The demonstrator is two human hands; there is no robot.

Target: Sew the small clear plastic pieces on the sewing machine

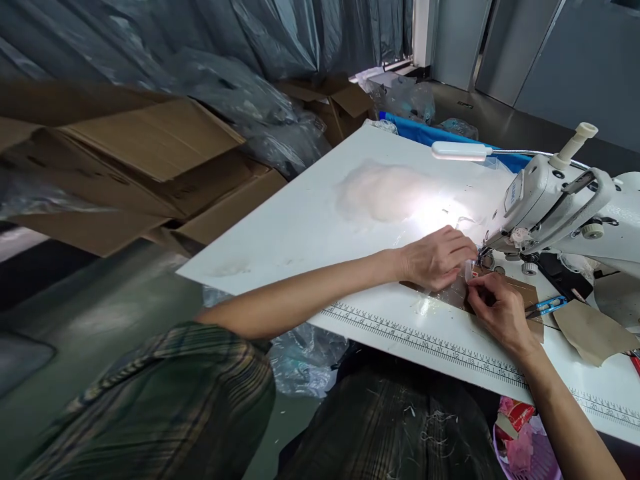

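Observation:
A white sewing machine stands at the right of a white table. My left hand rests on a clear plastic piece just left of the needle, fingers pressed together at its edge. My right hand pinches the same plastic from the near side, fingers curled. The plastic lies over a brown card patch below the presser foot.
Blue thread snips lie right of my right hand. A brown paper piece sits at the far right. A lamp lights a pale fluffy patch. A ruler strip runs along the table's near edge. Cardboard boxes and plastic bags stand at the left.

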